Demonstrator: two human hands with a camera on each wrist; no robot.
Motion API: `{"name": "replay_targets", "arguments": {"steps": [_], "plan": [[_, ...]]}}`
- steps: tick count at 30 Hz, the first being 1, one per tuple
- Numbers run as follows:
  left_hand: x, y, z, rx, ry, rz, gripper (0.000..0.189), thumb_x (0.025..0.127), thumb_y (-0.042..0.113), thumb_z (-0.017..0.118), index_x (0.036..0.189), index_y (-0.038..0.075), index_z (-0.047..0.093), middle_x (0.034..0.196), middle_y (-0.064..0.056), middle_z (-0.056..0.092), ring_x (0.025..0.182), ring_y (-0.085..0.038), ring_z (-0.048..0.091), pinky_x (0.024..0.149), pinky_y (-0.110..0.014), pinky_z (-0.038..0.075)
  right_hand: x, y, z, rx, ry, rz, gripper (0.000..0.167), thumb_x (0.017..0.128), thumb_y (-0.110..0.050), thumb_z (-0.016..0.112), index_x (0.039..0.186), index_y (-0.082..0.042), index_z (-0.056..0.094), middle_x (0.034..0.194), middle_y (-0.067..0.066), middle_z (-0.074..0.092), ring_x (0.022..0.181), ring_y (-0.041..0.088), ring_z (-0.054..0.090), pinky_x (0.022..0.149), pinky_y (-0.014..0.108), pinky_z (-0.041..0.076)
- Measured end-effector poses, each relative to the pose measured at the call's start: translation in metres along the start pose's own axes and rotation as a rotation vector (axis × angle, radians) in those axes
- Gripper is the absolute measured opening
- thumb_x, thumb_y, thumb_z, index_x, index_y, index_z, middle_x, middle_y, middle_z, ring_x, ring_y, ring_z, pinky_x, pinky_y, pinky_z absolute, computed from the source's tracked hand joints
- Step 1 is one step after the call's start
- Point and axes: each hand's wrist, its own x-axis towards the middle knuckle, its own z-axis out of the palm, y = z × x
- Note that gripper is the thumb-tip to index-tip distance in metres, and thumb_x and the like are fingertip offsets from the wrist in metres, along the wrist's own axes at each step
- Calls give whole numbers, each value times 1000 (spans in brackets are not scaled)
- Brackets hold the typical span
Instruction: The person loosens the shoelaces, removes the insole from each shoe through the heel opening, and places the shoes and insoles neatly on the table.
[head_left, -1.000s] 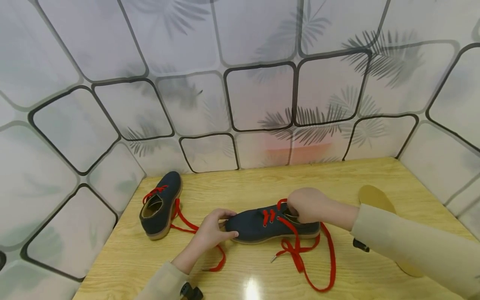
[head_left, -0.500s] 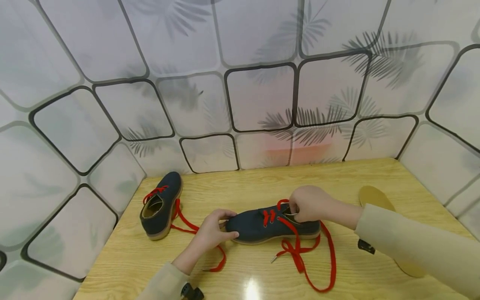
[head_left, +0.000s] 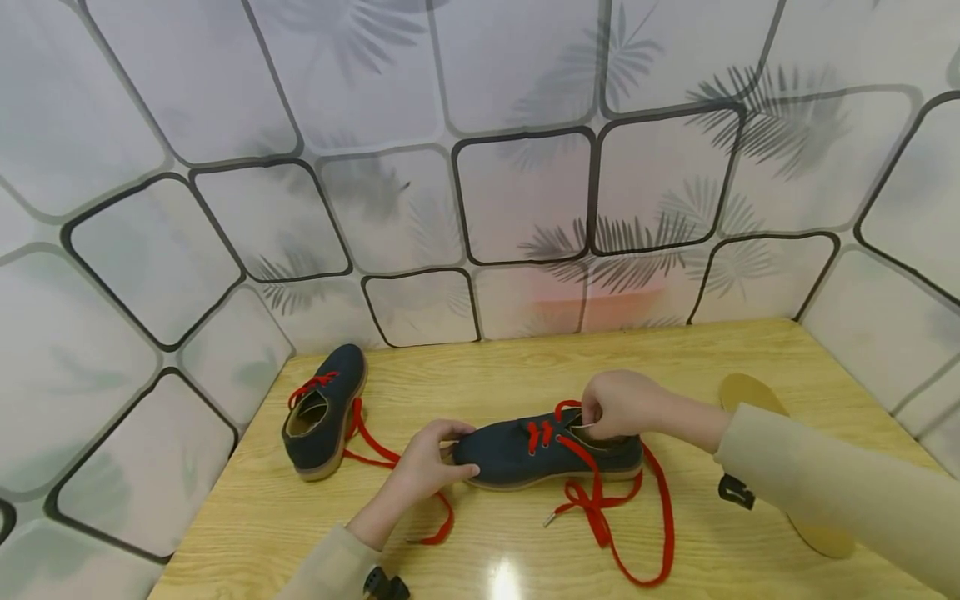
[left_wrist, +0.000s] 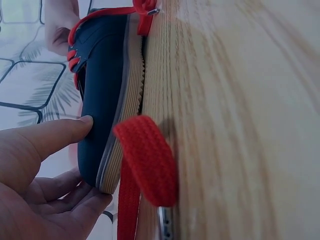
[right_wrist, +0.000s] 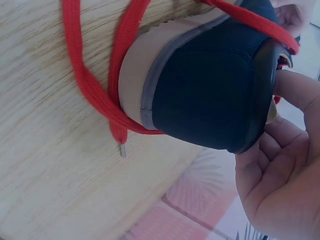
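Observation:
A navy shoe (head_left: 510,454) with red laces lies sole down on the wooden table, toe to the left. My left hand (head_left: 427,458) holds it round the toe; in the left wrist view the thumb (left_wrist: 75,131) presses the upper and the fingers reach the toe's tip. My right hand (head_left: 626,406) is at the shoe's opening, fingers curled inside it, pinching a thin pale-edged piece (head_left: 582,427); I cannot tell whether this is tongue or insole. The right wrist view shows the heel (right_wrist: 205,95) close beside those fingers. A red lace (head_left: 666,533) trails in front.
A matching navy shoe (head_left: 318,429) stands at the back left, its red lace (head_left: 375,446) running under my left wrist. A tan insole (head_left: 750,396) lies at the right, partly hidden by my right sleeve (head_left: 817,487). Patterned cloth walls (head_left: 525,200) enclose the wooden table (head_left: 480,367).
My right hand has shifted slightly right, and more of the pale edge under its fingers shows. The left hand and the shoe hold their place.

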Motion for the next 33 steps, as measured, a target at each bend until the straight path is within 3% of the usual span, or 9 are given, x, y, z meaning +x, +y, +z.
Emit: {"name": "replay_targets", "arguments": {"steps": [10, 25, 33], "plan": [[0, 0, 0, -4, 3, 7, 50, 85, -3, 87, 131, -3, 66, 132, -21, 63, 128, -43, 63, 109, -51, 59, 2, 6, -3, 211, -40, -28, 24, 88, -6, 76, 66, -13, 72, 57, -12, 49, 51, 4, 37, 52, 19, 35], [0, 1, -1, -9, 3, 1, 50, 86, -4, 86, 132, -3, 66, 133, -21, 63, 128, -43, 62, 109, -52, 59, 7, 9, -10, 312, -66, 11, 20, 86, -5, 76, 67, -9, 74, 56, -12, 49, 53, 5, 32, 53, 20, 29], [0, 1, -1, -11, -1, 3, 50, 86, -4, 86, 131, -3, 67, 132, -21, 63, 128, -43, 63, 110, -52, 58, 6, 14, -7, 383, -49, 55, 16, 87, -11, 80, 72, -7, 77, 61, -9, 58, 56, 8, 38, 55, 23, 34]]}}
